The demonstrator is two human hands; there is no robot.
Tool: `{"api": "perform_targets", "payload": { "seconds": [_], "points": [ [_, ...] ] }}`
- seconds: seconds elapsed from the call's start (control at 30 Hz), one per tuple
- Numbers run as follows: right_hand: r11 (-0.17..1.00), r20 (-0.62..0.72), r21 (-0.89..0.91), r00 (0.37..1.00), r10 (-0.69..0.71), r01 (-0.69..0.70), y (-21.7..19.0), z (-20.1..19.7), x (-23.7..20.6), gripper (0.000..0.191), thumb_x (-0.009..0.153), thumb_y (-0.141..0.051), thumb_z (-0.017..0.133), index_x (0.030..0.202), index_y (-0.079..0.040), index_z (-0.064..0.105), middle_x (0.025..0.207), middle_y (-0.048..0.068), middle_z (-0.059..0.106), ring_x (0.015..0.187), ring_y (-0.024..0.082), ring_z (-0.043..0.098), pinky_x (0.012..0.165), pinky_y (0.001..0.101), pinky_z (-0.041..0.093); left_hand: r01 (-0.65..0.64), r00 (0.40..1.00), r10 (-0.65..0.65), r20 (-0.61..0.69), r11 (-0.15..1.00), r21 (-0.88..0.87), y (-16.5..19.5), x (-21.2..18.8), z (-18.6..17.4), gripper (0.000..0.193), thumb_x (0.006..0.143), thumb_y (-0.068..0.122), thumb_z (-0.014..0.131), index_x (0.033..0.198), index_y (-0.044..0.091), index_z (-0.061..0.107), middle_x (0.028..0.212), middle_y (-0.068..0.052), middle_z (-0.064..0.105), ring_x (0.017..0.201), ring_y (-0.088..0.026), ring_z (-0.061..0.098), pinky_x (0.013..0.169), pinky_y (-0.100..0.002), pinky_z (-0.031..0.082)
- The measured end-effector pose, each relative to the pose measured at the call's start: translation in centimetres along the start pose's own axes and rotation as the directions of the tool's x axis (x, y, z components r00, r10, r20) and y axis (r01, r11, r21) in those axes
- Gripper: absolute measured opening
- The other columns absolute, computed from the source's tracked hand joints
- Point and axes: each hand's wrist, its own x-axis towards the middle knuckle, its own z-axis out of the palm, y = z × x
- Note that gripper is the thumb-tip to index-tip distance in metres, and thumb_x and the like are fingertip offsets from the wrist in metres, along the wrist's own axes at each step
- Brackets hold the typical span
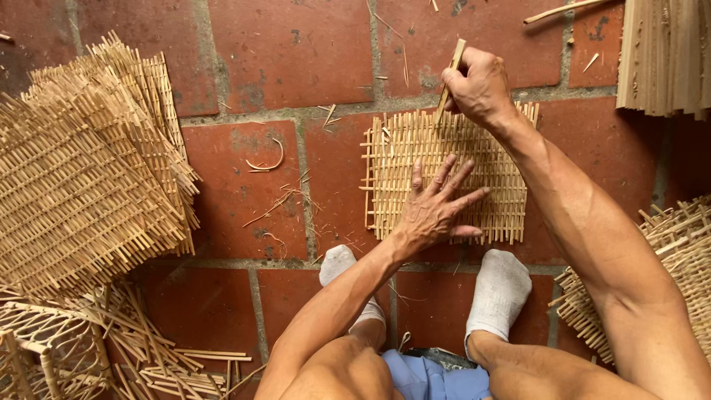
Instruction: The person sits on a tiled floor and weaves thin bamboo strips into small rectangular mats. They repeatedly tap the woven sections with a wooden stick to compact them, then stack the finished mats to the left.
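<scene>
Floor of large red-brown square clay tiles (289,44) with grey mortar joints, littered with thin bamboo slivers. At the left edge, a tall stack of pale woven bamboo lattice panels (81,178), splayed unevenly; below it, a loose heap of short bamboo sticks (170,363). At the upper right corner, a bundle of flat cut bamboo strips (666,52). At the lower right edge, a partly visible woven bamboo basket piece (681,244).

Centre of floor: one small rectangular woven bamboo lattice mat (400,163), lying flat across a tile joint, just ahead of the person's two white-socked feet (500,289).

Left hand (437,207): open, fingers spread wide, palm pressed flat on the mat's near half.

Right hand (478,89): closed in a fist around a narrow bamboo strip (452,78), held tilted at the mat's far edge, lower end meeting the weave. Whether that end is threaded in cannot be determined.
</scene>
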Motion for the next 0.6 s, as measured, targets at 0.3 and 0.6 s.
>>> {"api": "perform_targets", "payload": {
  "seconds": [0.3, 0.6],
  "points": [
    [0.993, 0.07, -0.119, 0.997, 0.014, -0.006, 1.1, 1.5, 1.5, 0.024, 0.104, -0.011, 0.054, 0.083, 0.0, 0.057, 0.065, 0.008, 0.057, 0.05, 0.015, 0.059, 0.035, 0.0289, 0.05, 0.006, 0.996, -0.002, -0.091, 0.999, 0.046, -1.1, -0.4, 1.2, 0.093, 0.083, 0.097, 0.031, 0.163, 0.049, 0.028, 0.175, -0.006, 0.01, 0.161, -0.037, -0.001, 0.118, -0.072, -0.019],
    [0.999, 0.003, 0.003, 0.999, -0.04, 0.04, 0.0, 2.4, 1.8, 0.018, 0.103, -0.005, 0.053, 0.087, 0.001, 0.058, 0.07, 0.011, 0.061, 0.053, 0.014, 0.065, 0.038, 0.027, 0.053, 0.018, 0.999, -0.019, -0.027, 0.998, -0.058, -1.1, -0.5, -0.3, 0.093, 0.082, 0.095, 0.041, 0.161, 0.046, 0.031, 0.175, -0.007, 0.013, 0.161, -0.037, 0.004, 0.12, -0.073, -0.013]
  ]
}}
